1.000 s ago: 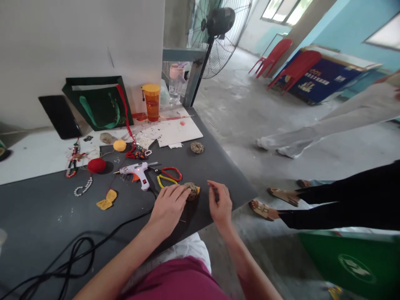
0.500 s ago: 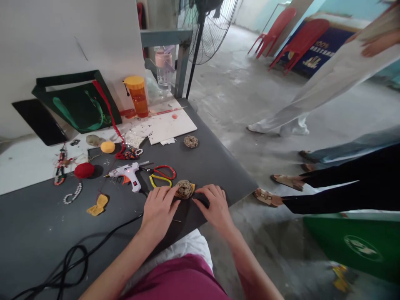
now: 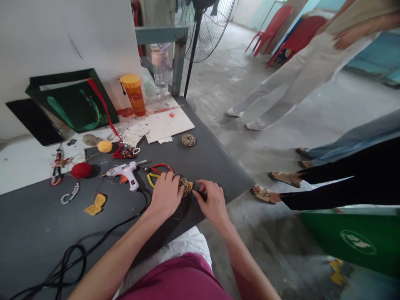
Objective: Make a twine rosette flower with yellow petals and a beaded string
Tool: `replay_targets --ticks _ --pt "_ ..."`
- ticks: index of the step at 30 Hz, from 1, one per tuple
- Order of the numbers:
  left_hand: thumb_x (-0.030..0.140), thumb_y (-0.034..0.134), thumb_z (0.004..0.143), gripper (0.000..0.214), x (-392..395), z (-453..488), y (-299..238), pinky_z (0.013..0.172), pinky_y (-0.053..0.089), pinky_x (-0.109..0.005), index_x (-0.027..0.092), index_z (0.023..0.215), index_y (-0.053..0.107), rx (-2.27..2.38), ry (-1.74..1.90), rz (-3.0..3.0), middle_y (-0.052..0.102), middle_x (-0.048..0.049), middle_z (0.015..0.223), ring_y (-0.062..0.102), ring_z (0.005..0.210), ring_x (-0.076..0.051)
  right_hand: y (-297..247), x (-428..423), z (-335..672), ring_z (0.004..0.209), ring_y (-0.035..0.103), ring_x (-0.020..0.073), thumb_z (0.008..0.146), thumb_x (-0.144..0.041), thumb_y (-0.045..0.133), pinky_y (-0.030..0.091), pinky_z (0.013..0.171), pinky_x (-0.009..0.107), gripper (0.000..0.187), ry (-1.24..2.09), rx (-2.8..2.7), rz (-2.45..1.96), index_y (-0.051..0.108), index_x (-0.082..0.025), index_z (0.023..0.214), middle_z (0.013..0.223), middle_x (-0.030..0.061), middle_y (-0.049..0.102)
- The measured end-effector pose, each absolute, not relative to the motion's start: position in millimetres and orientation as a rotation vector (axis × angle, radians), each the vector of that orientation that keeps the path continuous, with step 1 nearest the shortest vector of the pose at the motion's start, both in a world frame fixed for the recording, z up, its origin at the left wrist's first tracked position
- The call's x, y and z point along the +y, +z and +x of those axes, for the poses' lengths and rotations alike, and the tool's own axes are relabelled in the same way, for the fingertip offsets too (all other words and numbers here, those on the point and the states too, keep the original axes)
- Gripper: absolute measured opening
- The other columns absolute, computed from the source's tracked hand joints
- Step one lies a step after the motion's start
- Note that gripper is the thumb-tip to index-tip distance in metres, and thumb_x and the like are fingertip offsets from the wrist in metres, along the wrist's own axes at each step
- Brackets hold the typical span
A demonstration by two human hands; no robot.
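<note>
A coiled brown rosette (image 3: 187,188) with a bit of yellow at its right side sits near the table's front edge. My left hand (image 3: 167,195) is closed on its left side, fingers laid over it. My right hand (image 3: 213,199) pinches a dark, narrow piece (image 3: 203,194) at the rosette's right; its kind is not clear. Just beyond my left hand lie scissors (image 3: 162,167) with red and yellow handles, partly covered by the fingers. A white glue gun (image 3: 127,173) with a small red light rests to the left. Another coiled rosette (image 3: 188,140) lies farther back.
Yellow butterfly-like pieces (image 3: 95,205), a red ball (image 3: 81,170) and a beaded strand (image 3: 70,193) lie left. A black cable (image 3: 106,237) loops across the table. Behind stand an orange bottle (image 3: 134,96) and a green bag (image 3: 68,100). People stand right, beside a green bin (image 3: 350,241).
My left hand has shifted right, covering more of the rosette and the scissors' yellow handle. The rosette appears turned more on its side. A person in white trousers has moved left.
</note>
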State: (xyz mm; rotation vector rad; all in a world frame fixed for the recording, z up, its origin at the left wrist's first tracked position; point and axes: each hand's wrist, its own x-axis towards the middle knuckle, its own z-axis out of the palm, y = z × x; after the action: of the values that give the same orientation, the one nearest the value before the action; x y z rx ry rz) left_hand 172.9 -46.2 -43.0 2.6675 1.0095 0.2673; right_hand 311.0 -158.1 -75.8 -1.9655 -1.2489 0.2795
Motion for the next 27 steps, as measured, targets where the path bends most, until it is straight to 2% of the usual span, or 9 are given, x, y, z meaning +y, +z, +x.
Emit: replay_targets --ticks 5,9,13,15,17,19,21,24,27 --pt "0.023 0.062 0.080 0.012 -44 173 -30 0.089 0.044 -0.043 0.016 0.089 0.062 1.001 0.208 2.434 0.065 -0.0108 0.097 0.057 0.096 -0.028 -68 -151 309 0.077 0.054 0.0215 0.088 -0.032 0.054 0.040 0.074 0.036 0.019 0.417 -1.164 -1.868 0.058 -0.022 0.073 0.078 0.0054 0.063" --pt "0.022 0.066 0.073 0.016 -42 161 -30 0.074 0.046 -0.034 0.020 0.084 0.054 0.986 0.316 1.860 0.065 -0.0013 0.079 0.060 0.076 -0.019 -46 -167 322 0.058 0.054 0.0157 0.090 -0.049 0.050 0.044 0.056 0.028 0.032 0.629 -1.057 -1.695 0.052 -0.023 0.070 0.062 0.0006 0.059" --pt "0.026 0.075 0.066 0.029 -38 141 -33 0.070 0.047 -0.027 0.019 0.085 0.053 0.887 0.409 1.156 0.066 0.0010 0.077 0.061 0.070 -0.014 -23 -209 346 0.031 0.033 0.0096 0.064 -0.080 0.059 0.034 0.040 0.026 0.064 1.161 -0.953 -1.209 0.035 -0.025 0.042 0.032 -0.0066 0.032" --pt "0.029 0.080 0.062 0.037 -38 131 -31 0.074 0.049 -0.027 0.017 0.088 0.057 0.849 0.418 0.932 0.068 -0.0007 0.082 0.063 0.074 -0.013 -14 -229 357 0.032 0.048 0.0142 0.058 -0.082 0.062 0.038 0.040 0.029 0.062 1.442 -1.189 -1.328 0.048 -0.025 0.038 0.032 0.0009 0.047" --pt "0.030 0.084 0.058 0.045 -39 123 -27 0.076 0.049 -0.028 0.016 0.093 0.061 0.831 0.418 0.813 0.070 -0.0029 0.086 0.065 0.077 -0.014 -7 -241 361 0.048 0.061 0.0195 0.070 -0.050 0.075 0.041 0.045 0.030 0.031 1.405 -1.224 -1.531 0.067 -0.024 0.055 0.052 0.0096 0.067" --pt "0.030 0.087 0.057 0.052 -42 116 -23 0.078 0.050 -0.029 0.015 0.100 0.063 0.804 0.413 0.746 0.072 -0.0055 0.092 0.066 0.080 -0.016 -2 -241 354 0.043 0.056 0.0177 0.074 -0.034 0.073 0.036 0.041 0.029 0.019 1.143 -1.286 -1.860 0.068 -0.025 0.058 0.047 0.0053 0.063" --pt "0.030 0.088 0.055 0.055 -45 111 -20 0.078 0.050 -0.030 0.015 0.102 0.065 0.766 0.414 0.718 0.072 -0.0071 0.095 0.067 0.081 -0.017 -2 -229 337 0.039 0.051 0.0152 0.079 -0.032 0.066 0.035 0.040 0.027 0.016 0.975 -1.332 -1.950 0.068 -0.025 0.065 0.044 0.0000 0.059" --pt "0.031 0.088 0.057 0.052 -51 106 -18 0.074 0.050 -0.027 0.015 0.101 0.066 0.751 0.411 0.761 0.072 -0.0063 0.094 0.066 0.080 -0.016 -9 -197 305 0.059 0.061 0.0158 0.079 -0.033 0.066 0.049 0.056 0.027 0.024 0.755 -1.250 -1.785 0.068 -0.024 0.102 0.083 0.0042 0.072" --pt "0.031 0.087 0.059 0.048 -55 101 -16 0.073 0.048 -0.025 0.016 0.100 0.066 0.781 0.410 0.856 0.072 -0.0050 0.093 0.065 0.081 -0.015 -19 -163 276 0.070 0.065 0.0173 0.089 -0.039 0.054 0.052 0.063 0.028 0.028 0.833 -1.138 -1.605 0.063 -0.020 0.107 0.084 0.0058 0.070"
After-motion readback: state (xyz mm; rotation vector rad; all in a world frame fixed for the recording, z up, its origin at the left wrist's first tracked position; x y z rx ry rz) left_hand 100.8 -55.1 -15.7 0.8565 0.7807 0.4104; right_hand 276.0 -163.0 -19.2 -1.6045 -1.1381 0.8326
